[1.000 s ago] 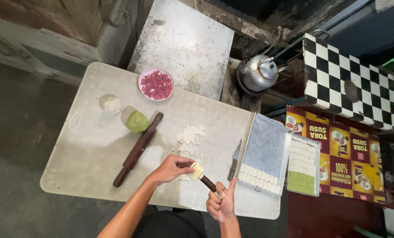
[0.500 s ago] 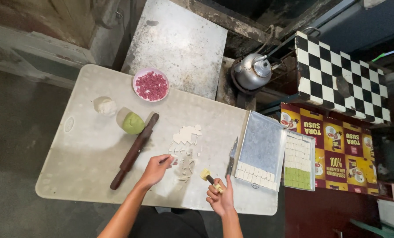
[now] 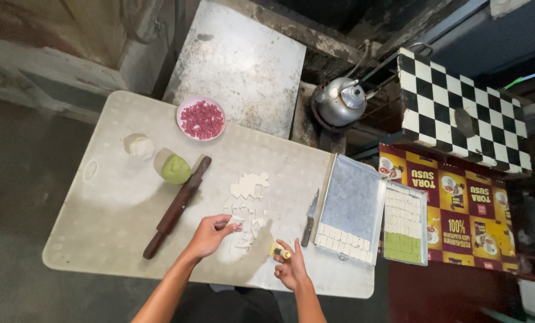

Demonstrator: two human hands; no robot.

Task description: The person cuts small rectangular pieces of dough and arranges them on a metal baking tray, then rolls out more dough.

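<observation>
On a pale floured board (image 3: 100, 203) lie several small white cut dough pieces (image 3: 248, 190). My left hand (image 3: 211, 234) rests at the near edge of those pieces, its fingers pinched over one of them. My right hand (image 3: 291, 269) is just to the right, closed around a small brush with a yellow head (image 3: 277, 252) held over the board. A knife (image 3: 309, 218) lies beside the metal tray, a little past my right hand.
A dark wooden rolling pin (image 3: 176, 206) lies left of my hands. Behind it sit a green dough ball (image 3: 175, 169), a white dough ball (image 3: 140, 147) and a pink bowl of red bits (image 3: 201, 118). A metal tray (image 3: 354, 203), a tray of squares (image 3: 405, 224) and a kettle (image 3: 340, 100) stand right.
My left hand left the brush and moved left onto the cut dough pieces. My right hand kept the brush and turned it upright. The view shifted slightly.
</observation>
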